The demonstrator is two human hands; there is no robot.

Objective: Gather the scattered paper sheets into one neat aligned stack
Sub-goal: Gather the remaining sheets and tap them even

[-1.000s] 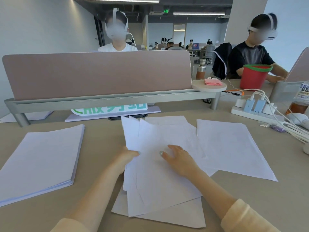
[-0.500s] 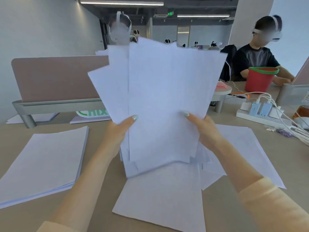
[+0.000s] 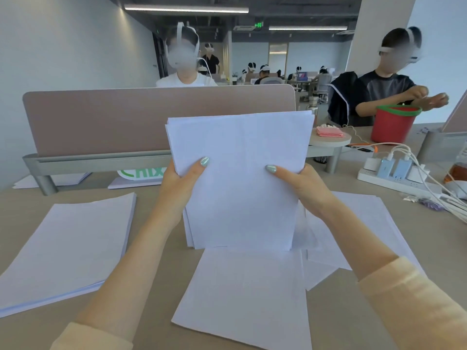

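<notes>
Head view, at the desk — I see both hands holding a bundle of paper sheets upright, its lower edge resting on a loose sheet lying flat. My left hand pinches the bundle's left edge, my right hand the right edge (thumbs in front, fingers hidden behind). More sheets lie to the right — a flat stack sits left.
</notes>
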